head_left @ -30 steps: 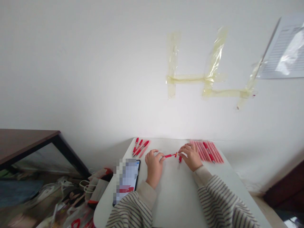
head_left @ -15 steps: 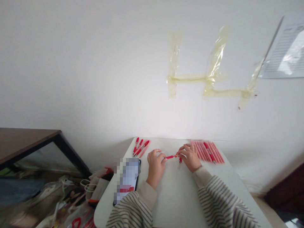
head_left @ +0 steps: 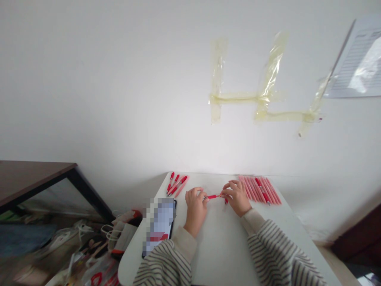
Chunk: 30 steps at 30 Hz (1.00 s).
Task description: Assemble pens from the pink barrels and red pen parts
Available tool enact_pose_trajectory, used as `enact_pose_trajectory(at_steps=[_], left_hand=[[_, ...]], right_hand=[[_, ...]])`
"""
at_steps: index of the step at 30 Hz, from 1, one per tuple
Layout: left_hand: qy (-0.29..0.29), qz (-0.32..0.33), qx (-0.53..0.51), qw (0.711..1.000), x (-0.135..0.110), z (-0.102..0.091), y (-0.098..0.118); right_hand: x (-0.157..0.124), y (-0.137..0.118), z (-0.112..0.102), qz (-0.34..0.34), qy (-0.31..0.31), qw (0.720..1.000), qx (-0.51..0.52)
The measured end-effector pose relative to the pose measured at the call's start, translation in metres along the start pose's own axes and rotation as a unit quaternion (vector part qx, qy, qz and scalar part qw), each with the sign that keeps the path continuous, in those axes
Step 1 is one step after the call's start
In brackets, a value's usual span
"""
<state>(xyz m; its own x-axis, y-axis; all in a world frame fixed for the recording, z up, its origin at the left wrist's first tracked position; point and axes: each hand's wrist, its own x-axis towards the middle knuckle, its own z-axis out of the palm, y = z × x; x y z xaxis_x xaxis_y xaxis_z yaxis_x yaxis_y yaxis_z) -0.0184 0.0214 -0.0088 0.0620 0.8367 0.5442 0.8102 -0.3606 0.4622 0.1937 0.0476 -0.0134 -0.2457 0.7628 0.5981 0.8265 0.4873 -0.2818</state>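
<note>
Between thumb and fingers, my left hand (head_left: 196, 206) pinches a red pen barrel (head_left: 212, 197) that lies level, pointing to the right. My right hand (head_left: 237, 197) is closed at the fingertips on a thin orange-red pen refill (head_left: 219, 195), whose other end meets the barrel's right end. How far the refill sits inside cannot be made out. Just below the right fingertips, a short red pen part (head_left: 226, 201) rests on the white table (head_left: 222, 246), partly hidden by the hand.
A row of pink pen tubes (head_left: 251, 190) with one red pen (head_left: 262, 191) lies at the back right. Several red pens (head_left: 177, 185) are at the back left. A phone (head_left: 159, 226) with a blurred screen lies by the left edge. Bags (head_left: 122, 234) crowd the floor beside it.
My right hand has shifted slightly left and the refill now lines up straighter with the barrel. My left hand has barely moved.
</note>
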Motion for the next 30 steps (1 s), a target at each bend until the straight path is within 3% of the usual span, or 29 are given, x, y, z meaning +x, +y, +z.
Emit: enact_pose_trajectory(at_steps=[10,25,30], left_hand=[[-0.042,-0.03,0.047,0.998,0.001,-0.003,0.007],[-0.019,-0.06,0.046,0.997,0.002,-0.007,0.008],[0.009,-0.082,0.102,0.991,0.002,-0.011,0.006]], right_hand=[[-0.001,-0.007,-0.003,0.009,0.001,1.0,-0.007],[-0.003,0.001,0.003,-0.001,0.0,1.0,-0.017],[-0.005,0.018,0.009,0.039,0.019,0.998,-0.051]])
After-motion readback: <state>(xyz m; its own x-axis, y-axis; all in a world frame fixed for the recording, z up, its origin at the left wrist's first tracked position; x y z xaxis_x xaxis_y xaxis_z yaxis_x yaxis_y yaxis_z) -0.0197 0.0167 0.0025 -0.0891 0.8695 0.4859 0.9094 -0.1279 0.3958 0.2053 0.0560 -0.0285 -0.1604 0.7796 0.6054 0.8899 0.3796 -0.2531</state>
